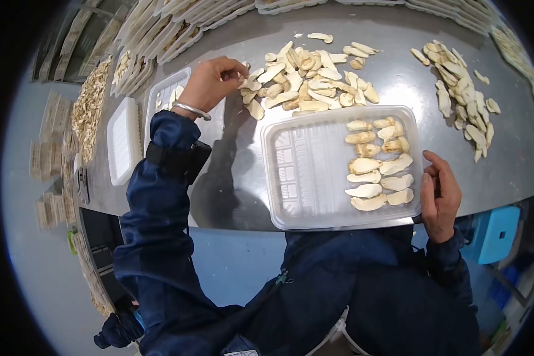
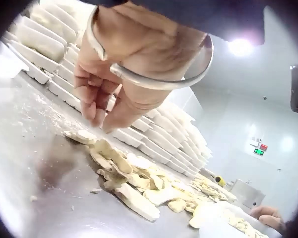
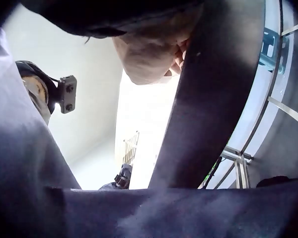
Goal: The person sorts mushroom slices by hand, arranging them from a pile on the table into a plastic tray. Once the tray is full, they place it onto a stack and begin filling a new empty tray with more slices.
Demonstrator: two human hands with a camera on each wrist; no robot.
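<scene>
At the left end of a heap of pale sliced pieces (image 1: 314,77), my left hand (image 1: 210,83) hovers with bent fingers. The left wrist view shows this hand (image 2: 124,74) just above the slices (image 2: 149,181), its thumb and fingers apart and nothing visible between them. A clear plastic tray (image 1: 305,222) lies at the table's front edge, with slices in two columns (image 1: 365,177) on its right side. Beside the tray's right wall my right hand (image 1: 442,199) rests with relaxed fingers; in the right wrist view only part of it (image 3: 149,57) shows, its fingertips mostly hidden.
Another heap of slices (image 1: 466,95) lies on the metal table (image 1: 219,204) at the right. White trays (image 1: 123,142) stand at the left, and stacked filled trays (image 1: 166,35) line the back. A blue box (image 1: 495,234) is below the table's right edge.
</scene>
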